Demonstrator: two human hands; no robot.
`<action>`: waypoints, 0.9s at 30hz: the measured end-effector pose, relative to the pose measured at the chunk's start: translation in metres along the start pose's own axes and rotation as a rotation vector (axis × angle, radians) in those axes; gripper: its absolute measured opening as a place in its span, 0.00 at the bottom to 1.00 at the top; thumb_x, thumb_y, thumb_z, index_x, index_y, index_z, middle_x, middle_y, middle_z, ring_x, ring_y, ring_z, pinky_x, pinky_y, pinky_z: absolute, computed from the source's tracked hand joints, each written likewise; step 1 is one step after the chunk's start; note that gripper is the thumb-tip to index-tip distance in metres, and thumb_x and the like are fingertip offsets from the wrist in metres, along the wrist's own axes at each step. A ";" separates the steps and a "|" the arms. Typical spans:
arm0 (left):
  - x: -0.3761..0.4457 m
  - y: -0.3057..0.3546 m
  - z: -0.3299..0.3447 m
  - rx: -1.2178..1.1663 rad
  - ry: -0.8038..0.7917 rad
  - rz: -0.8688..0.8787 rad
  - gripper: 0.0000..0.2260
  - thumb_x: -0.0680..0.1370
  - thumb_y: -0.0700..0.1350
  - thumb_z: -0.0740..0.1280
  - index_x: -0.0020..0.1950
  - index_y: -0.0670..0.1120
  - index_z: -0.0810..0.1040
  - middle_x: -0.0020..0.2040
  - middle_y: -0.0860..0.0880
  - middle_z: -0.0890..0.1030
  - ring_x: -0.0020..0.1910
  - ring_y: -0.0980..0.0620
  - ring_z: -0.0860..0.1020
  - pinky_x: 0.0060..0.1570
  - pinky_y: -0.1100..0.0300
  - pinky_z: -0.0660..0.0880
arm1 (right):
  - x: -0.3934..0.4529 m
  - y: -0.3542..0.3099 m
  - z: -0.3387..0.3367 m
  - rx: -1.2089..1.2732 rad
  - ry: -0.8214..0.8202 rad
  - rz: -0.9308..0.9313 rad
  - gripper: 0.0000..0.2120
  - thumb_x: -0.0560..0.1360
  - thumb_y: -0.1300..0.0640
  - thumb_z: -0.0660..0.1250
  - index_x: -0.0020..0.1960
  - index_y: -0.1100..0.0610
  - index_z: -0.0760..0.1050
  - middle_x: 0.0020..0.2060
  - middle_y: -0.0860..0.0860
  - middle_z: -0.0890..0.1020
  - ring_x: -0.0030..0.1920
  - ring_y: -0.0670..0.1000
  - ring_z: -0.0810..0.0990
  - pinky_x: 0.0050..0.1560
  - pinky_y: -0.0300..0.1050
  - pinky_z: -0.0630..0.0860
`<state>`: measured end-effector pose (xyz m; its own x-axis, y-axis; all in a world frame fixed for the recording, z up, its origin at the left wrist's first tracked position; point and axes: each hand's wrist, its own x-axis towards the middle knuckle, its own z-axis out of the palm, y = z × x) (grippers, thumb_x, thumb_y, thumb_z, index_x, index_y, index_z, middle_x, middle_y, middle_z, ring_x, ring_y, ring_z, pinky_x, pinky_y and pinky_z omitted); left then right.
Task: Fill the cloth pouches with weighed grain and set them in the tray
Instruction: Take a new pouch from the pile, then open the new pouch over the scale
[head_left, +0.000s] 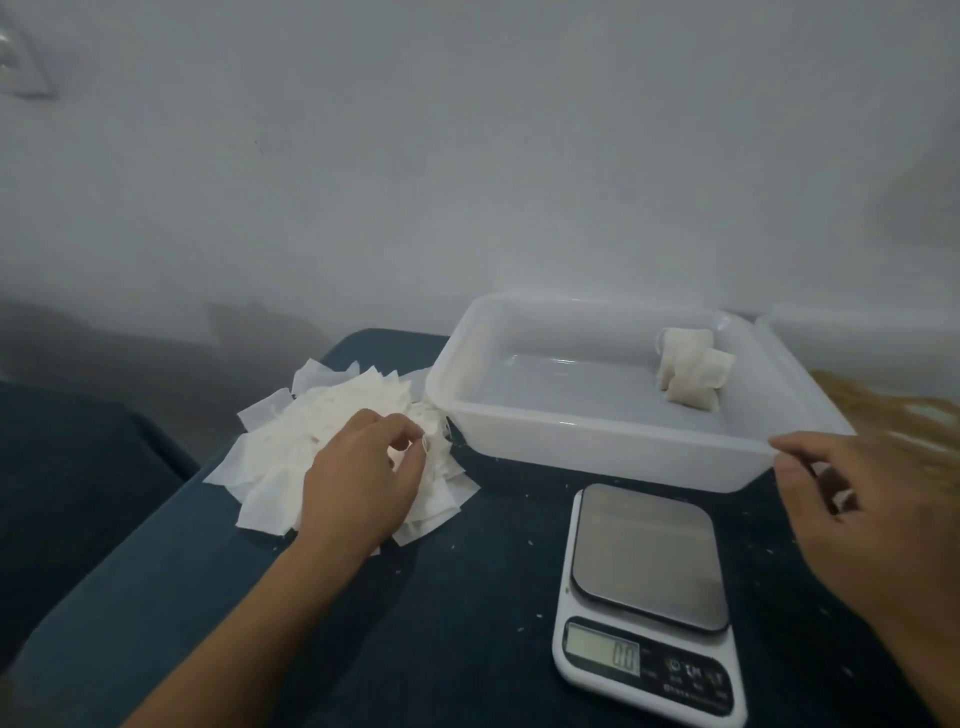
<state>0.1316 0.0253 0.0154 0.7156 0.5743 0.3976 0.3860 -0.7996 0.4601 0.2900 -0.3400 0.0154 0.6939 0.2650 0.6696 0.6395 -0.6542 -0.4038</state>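
While the white plastic tray (613, 434) sits behind the digital kitchen scale (649, 603) holding filled pouches (693, 371) in its far right corner, the left hand (358, 478) pinches one empty pouch from the pile (291, 452) left of the tray; the right hand (872, 499), fingers loosely curled, holds nothing right of the scale.

My scale (649, 597), near right, shows 0.0 on its display (602, 653); its button labels are too blurred to read.

Head view, downward, perhaps close
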 end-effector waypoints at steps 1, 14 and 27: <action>-0.001 0.006 -0.005 -0.054 0.014 0.013 0.02 0.81 0.55 0.68 0.48 0.61 0.79 0.49 0.59 0.78 0.40 0.61 0.77 0.39 0.65 0.71 | 0.000 -0.002 0.000 0.004 0.002 -0.001 0.11 0.80 0.50 0.65 0.59 0.52 0.80 0.42 0.46 0.79 0.37 0.44 0.77 0.34 0.52 0.80; -0.018 0.120 0.002 -0.767 -0.432 0.311 0.04 0.78 0.56 0.68 0.47 0.59 0.80 0.41 0.56 0.83 0.37 0.54 0.78 0.38 0.65 0.74 | -0.016 -0.061 -0.004 0.461 -0.121 -0.269 0.17 0.77 0.45 0.68 0.64 0.47 0.75 0.54 0.37 0.80 0.41 0.40 0.80 0.37 0.29 0.75; -0.034 0.115 0.045 -0.768 -0.577 0.434 0.08 0.76 0.61 0.69 0.51 0.61 0.82 0.43 0.60 0.77 0.36 0.53 0.73 0.39 0.66 0.70 | -0.016 -0.054 -0.008 0.547 -0.163 -0.131 0.13 0.79 0.45 0.70 0.63 0.36 0.77 0.53 0.33 0.83 0.50 0.38 0.84 0.43 0.30 0.78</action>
<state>0.1774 -0.0940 0.0194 0.9505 -0.0669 0.3034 -0.2978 -0.4746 0.8283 0.2421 -0.3143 0.0312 0.6117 0.4532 0.6484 0.7712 -0.1590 -0.6164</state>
